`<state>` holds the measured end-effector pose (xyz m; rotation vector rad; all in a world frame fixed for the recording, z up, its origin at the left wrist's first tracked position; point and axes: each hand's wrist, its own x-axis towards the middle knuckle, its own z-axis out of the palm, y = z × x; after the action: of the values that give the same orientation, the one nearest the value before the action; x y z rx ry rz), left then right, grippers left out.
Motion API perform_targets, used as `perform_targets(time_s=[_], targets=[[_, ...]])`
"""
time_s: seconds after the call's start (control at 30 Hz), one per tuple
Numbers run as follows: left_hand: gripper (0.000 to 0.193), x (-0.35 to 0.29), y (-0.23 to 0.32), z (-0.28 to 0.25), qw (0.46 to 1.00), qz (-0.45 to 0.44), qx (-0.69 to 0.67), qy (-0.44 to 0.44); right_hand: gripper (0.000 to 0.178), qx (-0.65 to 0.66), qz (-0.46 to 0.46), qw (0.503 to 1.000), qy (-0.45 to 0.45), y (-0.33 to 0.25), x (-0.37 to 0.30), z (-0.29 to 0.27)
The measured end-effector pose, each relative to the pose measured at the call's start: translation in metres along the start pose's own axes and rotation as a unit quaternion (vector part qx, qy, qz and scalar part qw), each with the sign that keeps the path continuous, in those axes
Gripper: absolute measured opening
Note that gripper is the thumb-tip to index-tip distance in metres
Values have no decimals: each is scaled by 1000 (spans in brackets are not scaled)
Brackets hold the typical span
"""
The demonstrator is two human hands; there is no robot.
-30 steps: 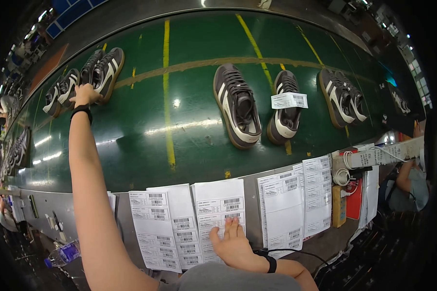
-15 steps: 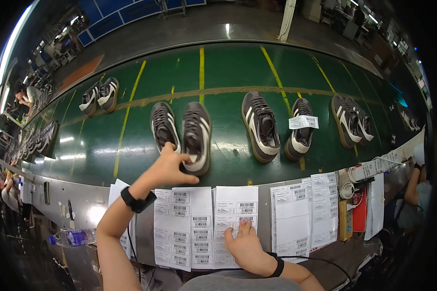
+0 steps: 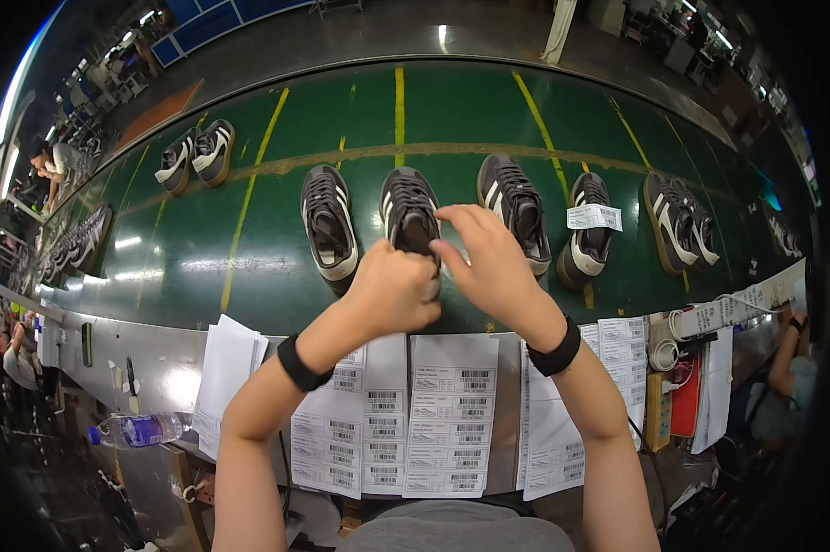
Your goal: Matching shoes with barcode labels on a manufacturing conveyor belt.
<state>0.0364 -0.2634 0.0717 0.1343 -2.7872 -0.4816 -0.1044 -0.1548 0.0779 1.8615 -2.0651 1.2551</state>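
Note:
A pair of dark sneakers with white stripes stands before me: the left sneaker and the right sneaker, toes pointing away. My left hand is closed in front of the right sneaker's heel and hides it; what its fingers hold, if anything, I cannot make out. Beside that sneaker's opening, my right hand is open, thumb and fingers apart. It partly covers a neighbouring sneaker. That one's mate carries a printed label across its laces. Below my hands lie white label sheets with barcodes.
More sneaker pairs stand on the green conveyor belt, at the far left and at the right. More sheets and a water bottle lie left. A coiled white cable and a red folder are right.
My left hand has come off the left sneaker and moved right, closing by the right sneaker's heel. My right hand has risen from the label sheets to that sneaker. The pair now stands farther right.

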Motion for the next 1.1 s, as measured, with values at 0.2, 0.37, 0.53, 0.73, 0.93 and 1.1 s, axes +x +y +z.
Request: perform_targets(time_s=[0.2,0.37,0.53,0.73,0.93,1.1], targets=[[26,-54,83,-69,971,31,-217,-93,32,9,-23,981,-192,-67,-23,-29],[24,-63,103,-74,957,12,-276,-88,18,37,-33,983,-176,-72,-33,-27],[24,-55,100,-61,947,-21,-300,-112,5,221,53,961,-157,-35,-26,-8],[25,-48,102,-64,951,-32,-285,-114,10,340,239,880,-230,-15,-21,-4],[15,-66,87,-34,967,60,-242,-52,17,430,306,813,-248,2,-20,9],[27,-52,99,-61,963,-4,-246,-112,5,284,224,910,-202,-18,-12,-5]])
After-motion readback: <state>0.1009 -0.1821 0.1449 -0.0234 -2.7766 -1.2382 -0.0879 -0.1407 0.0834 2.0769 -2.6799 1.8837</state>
